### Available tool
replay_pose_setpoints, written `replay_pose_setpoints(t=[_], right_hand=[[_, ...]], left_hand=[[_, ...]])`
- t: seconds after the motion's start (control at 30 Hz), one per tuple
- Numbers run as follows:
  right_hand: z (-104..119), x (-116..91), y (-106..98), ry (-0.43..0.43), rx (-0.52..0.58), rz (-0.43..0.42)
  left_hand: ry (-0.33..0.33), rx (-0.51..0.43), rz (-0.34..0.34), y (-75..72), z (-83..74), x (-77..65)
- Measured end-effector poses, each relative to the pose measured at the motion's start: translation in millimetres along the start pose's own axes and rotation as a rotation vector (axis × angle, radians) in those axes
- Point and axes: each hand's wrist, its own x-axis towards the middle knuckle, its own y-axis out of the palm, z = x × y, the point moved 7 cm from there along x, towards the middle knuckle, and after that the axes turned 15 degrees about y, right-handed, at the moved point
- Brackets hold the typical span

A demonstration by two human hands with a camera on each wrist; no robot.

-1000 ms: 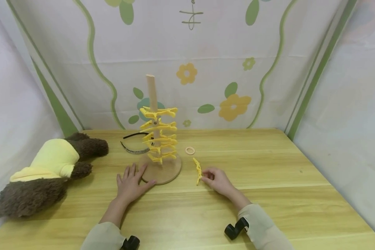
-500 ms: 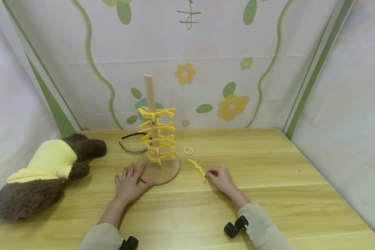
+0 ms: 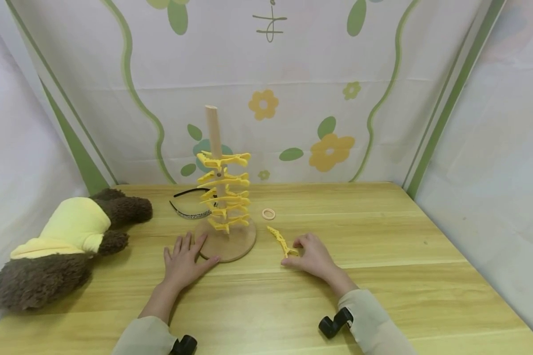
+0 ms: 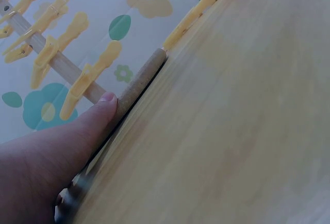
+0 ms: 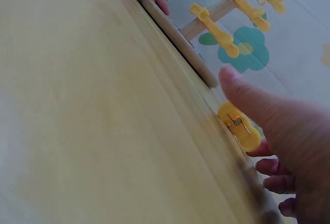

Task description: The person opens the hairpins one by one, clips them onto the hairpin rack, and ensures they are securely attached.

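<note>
My left hand (image 3: 184,264) lies with fingers spread, thumb and fingertips on the near-left edge of the stand's round wooden base (image 3: 228,246). From that base rises a wooden post (image 3: 214,133) bearing several yellow hair clips (image 3: 231,181) at different heights. One loose yellow hair clip (image 3: 279,239) lies on the table to the right of the base. My right hand (image 3: 313,256) is at its near end, thumb and index finger spread to either side. In the right wrist view, the thumb stands apart from the clip (image 5: 239,126), whose metal spring shows, and a fingertip is right at its end.
Behind the stand lies a black headband with a glittery band (image 3: 191,215). A small pale ring (image 3: 268,214) sits beyond the loose clip. At the left rests a brown plush toy in a yellow top (image 3: 66,231). A flowered cloth (image 3: 231,64) hangs behind the table.
The loose clip has turned, its near end swinging right and its two handles now showing. My right thumb and index finger have spread apart around that end. My left hand has stayed on the base.
</note>
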Motion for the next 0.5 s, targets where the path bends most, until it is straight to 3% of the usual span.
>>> replay_pose_setpoints(t=[0.1,0.5], right_hand=[[1.4,-0.5,1.4,-0.019,-0.027,-0.008],[-6.2,3.0,-4.3,-0.03,0.053,0.002]], left_hand=[[-0.004,-0.002,0.003,0.4,0.4,0.0],[-0.006,-0.009,0.006,-0.7,-0.3,-0.3]])
